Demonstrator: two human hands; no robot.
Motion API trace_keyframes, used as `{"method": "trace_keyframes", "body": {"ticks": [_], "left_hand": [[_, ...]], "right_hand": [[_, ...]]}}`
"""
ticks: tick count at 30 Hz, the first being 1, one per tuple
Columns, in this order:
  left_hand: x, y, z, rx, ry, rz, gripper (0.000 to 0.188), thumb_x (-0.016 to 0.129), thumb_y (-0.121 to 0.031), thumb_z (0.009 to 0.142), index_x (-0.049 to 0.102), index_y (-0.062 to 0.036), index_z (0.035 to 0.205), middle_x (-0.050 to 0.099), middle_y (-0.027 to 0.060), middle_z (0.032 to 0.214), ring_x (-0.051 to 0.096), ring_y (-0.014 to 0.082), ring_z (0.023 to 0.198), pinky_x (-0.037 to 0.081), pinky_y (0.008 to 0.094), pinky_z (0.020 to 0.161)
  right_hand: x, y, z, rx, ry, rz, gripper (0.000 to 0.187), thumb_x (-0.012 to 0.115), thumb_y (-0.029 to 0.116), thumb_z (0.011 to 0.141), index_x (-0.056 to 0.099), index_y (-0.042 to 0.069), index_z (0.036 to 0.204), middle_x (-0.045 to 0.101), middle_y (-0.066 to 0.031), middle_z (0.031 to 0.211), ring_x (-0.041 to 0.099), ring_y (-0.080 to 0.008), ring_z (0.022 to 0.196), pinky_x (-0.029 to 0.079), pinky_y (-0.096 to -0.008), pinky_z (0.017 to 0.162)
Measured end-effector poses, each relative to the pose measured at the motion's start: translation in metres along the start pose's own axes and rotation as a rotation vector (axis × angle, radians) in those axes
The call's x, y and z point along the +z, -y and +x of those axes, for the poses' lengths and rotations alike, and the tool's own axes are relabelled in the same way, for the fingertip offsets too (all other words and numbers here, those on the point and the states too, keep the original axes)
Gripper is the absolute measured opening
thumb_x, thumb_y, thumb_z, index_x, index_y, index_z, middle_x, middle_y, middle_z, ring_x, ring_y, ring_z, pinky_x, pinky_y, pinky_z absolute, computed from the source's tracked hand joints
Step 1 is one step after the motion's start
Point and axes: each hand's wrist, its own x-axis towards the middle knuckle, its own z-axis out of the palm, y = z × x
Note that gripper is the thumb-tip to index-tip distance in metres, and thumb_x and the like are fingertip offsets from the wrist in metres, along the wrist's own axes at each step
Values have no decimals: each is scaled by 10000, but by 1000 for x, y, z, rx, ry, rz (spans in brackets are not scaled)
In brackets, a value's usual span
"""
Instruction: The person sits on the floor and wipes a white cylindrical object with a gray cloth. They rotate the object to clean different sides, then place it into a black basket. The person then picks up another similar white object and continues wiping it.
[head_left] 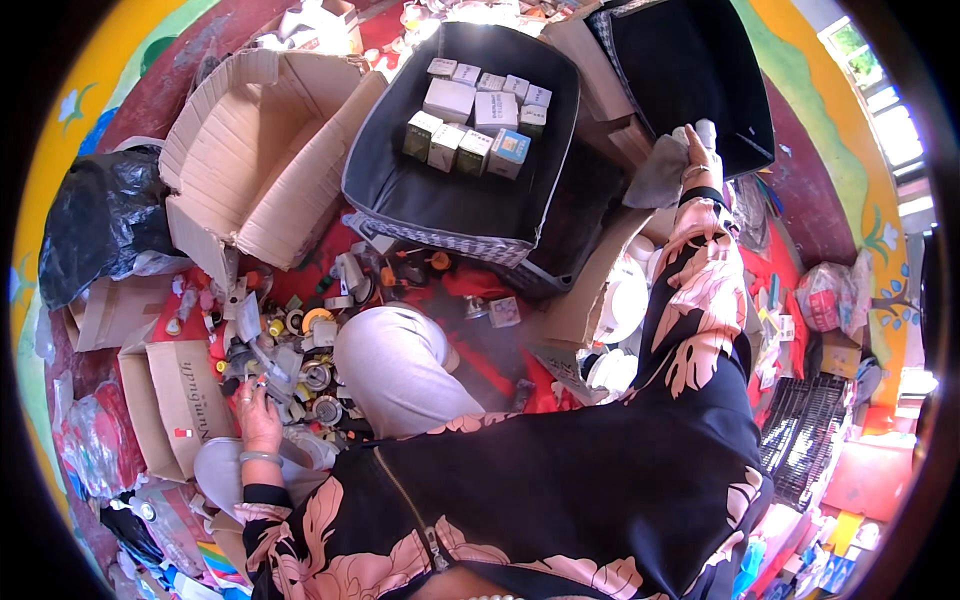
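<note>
At the far right, my right hand reaches to the near edge of a black fabric bin. Its fingers are closed round a small white, rounded piece, its kind unclear. A grey cloth hangs beside that hand. On the left, my left hand is low over a heap of small mixed parts. Its fingers are drawn together near a small red-and-white piece; what they grip is too small to tell. Several small boxes stand grouped inside a second black bin in the middle.
A large open cardboard carton stands at the far left, beside a black plastic bag. A smaller carton is next to my left hand. White round pieces lie under my right arm. A dark slatted crate is at the right.
</note>
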Motion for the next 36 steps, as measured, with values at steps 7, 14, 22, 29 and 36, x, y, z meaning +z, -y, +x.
{"method": "trace_keyframes", "body": {"ticks": [7,14,22,29,36], "left_hand": [[-20,-9,-17,-127,70,8,294,568,-35,763,589,6,1053,483,192,1244,462,364,1136,365,425,977],[-4,-12,-11,-108,88,-29,276,559,-31,758,606,10,1027,493,143,1259,473,343,1124,376,412,973],[15,9,-8,-65,50,-56,192,571,-27,735,629,10,914,583,166,1096,523,340,1035,402,416,921],[26,11,4,-34,49,-55,127,585,-35,725,620,4,841,608,176,862,559,354,869,443,432,793],[17,5,-2,-73,52,-55,123,591,-51,736,629,-2,842,613,189,859,567,358,859,444,439,785]], "right_hand": [[32,-21,12,38,243,240,642,612,34,815,335,86,1391,585,-158,1142,614,-231,912,488,-338,820],[-22,-39,28,-477,274,-779,236,640,199,794,689,90,998,683,-62,963,645,-192,855,497,-304,790],[-8,-3,-62,-236,-63,-1354,284,521,200,866,639,126,1114,558,-117,1214,540,-318,1125,467,-394,906],[-21,-48,13,-202,-89,-1463,233,575,192,833,685,117,1023,656,-98,1059,623,-271,1007,513,-379,828],[-22,11,-26,-485,-87,-1358,314,446,279,884,681,92,974,650,-155,1005,627,-335,942,507,-425,794]]}}
